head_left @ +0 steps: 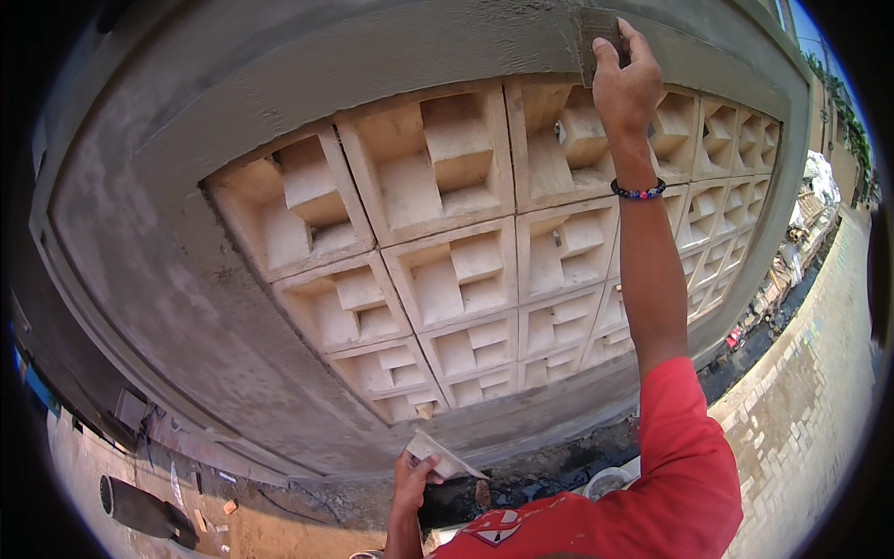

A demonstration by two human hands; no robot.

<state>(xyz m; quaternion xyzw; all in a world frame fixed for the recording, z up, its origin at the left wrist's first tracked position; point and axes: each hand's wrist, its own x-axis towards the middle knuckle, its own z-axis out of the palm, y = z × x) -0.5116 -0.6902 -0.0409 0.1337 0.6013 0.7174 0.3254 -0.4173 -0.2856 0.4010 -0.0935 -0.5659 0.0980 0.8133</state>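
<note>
Red sleeve of my right arm fills the lower edge of the view, with the forearm rising straight up from it and a dark bead bracelet around the wrist. My right hand is raised high and closed around a small flat float — fingers wrapped over its top edge, the tool pressed flat against the grey plaster band that runs above the block panel. My left hand sits low, near my chest, and grips a flat trowel with fingers curled around its near end; the blade points to the right and tilts slightly down. Both hands are closed on their tools, well apart from each other.

Between the two hands stands a panel of pale square vent blocks, each with stepped recesses, set in rows and framed on all sides by grey plaster. Below the wall, the ground is dirt with scattered debris and a dark pipe lying at lower left. A paved brick path runs along the right side — a dark wet trench lies between it and the wall base.
</note>
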